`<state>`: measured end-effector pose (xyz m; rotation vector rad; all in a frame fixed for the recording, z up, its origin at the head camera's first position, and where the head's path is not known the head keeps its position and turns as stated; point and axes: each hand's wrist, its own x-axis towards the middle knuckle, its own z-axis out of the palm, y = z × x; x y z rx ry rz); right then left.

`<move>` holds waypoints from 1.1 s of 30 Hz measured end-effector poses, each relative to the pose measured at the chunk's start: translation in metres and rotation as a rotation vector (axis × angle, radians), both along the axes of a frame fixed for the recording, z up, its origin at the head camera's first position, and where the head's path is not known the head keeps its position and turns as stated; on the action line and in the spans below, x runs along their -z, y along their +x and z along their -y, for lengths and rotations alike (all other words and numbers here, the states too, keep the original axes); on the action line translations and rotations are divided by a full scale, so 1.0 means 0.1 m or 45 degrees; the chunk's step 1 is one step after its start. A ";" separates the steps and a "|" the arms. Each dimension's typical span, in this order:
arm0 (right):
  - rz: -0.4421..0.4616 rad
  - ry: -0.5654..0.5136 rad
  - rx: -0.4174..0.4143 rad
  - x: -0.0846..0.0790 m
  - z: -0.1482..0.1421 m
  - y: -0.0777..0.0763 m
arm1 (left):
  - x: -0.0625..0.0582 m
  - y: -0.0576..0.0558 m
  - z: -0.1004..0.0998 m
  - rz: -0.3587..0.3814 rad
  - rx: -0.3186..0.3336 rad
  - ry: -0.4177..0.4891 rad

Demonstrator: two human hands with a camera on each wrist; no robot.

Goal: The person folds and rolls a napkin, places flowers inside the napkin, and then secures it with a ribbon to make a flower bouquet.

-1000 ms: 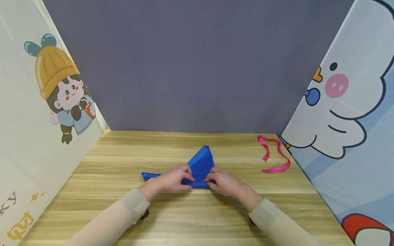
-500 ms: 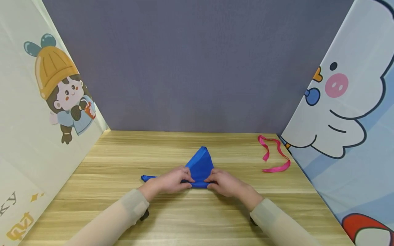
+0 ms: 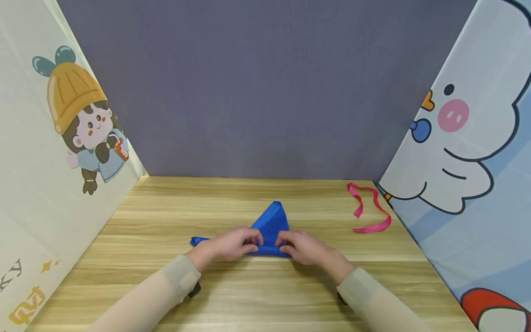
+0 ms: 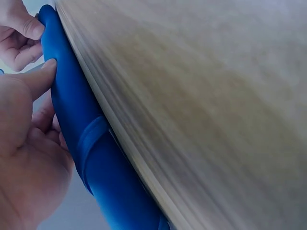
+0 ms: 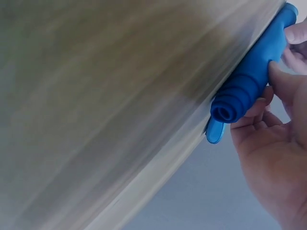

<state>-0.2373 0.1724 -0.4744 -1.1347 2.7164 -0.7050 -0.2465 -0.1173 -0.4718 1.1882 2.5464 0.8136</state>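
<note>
A blue cloth [image 3: 271, 230] lies on the table, rolled up along its near edge, with a flat triangular flap pointing away from me. My left hand [image 3: 232, 243] holds the roll left of its middle, thumb on the near side and fingers curled over the far side. From the right, my right hand [image 3: 305, 246] grips the same roll in the same way. In the right wrist view the rolled cloth [image 5: 261, 67] shows a spiral end. Seen from the left wrist, a wrapped fold crosses the cloth [image 4: 112, 187]. The left part of the roll is partly hidden under my left hand.
A pink ribbon [image 3: 375, 228] lies loosely curved at the table's back right. The wood-grain table [image 3: 265, 295] ends at a grey back panel [image 3: 257, 92]. Printed cartoon panels stand on the left [image 3: 25, 152] and right [image 3: 489, 184].
The roll has turned a little under both hands, and the flap's tip has come slightly nearer. The cloth's left end now looks more tightly wound. The ribbon has stayed put.
</note>
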 end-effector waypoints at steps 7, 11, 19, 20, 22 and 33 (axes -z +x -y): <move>-0.064 0.014 -0.002 0.01 0.00 0.01 | 0.01 0.00 0.01 -0.047 0.004 -0.017; -0.081 0.007 0.010 -0.01 0.02 0.03 | 0.01 0.01 0.01 -0.097 0.007 -0.037; -0.108 0.003 -0.002 -0.03 0.04 0.05 | 0.01 -0.01 -0.01 -0.153 0.041 -0.035; -0.106 -0.006 -0.004 -0.03 0.03 0.05 | 0.01 -0.01 -0.01 -0.163 0.050 -0.033; -0.105 -0.023 -0.005 -0.03 0.02 0.06 | -0.01 0.00 -0.01 -0.178 0.060 -0.036; -0.049 0.024 0.024 -0.07 0.02 0.06 | -0.04 0.04 0.00 -0.219 0.070 -0.081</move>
